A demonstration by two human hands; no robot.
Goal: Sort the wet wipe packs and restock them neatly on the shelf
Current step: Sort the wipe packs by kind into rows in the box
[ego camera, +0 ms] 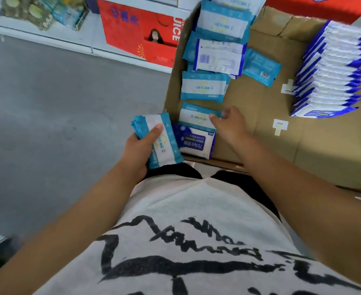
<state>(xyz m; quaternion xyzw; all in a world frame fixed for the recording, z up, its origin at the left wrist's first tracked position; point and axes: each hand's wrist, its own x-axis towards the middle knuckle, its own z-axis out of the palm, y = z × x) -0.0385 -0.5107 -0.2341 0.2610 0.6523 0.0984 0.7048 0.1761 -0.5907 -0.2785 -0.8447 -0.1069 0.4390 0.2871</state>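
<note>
A person's left hand (142, 143) clamps a stack of teal-and-white plastic wet wipe packs (166, 150) at the eight o'clock edge of a flat brown cardboard sheet (250, 103). The right hand (230, 124) pinches the end of a matching loose teal pack (196, 117) lying there, at twelve o'clock from a navy-blue pack (196, 143). Lifting it flat and squaring its edges against the stack should keep the pile tidy.

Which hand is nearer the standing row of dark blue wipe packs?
Right. Right hand over the brown cardboard, left of the row; left hand grips teal plastic packs farther left.
</note>
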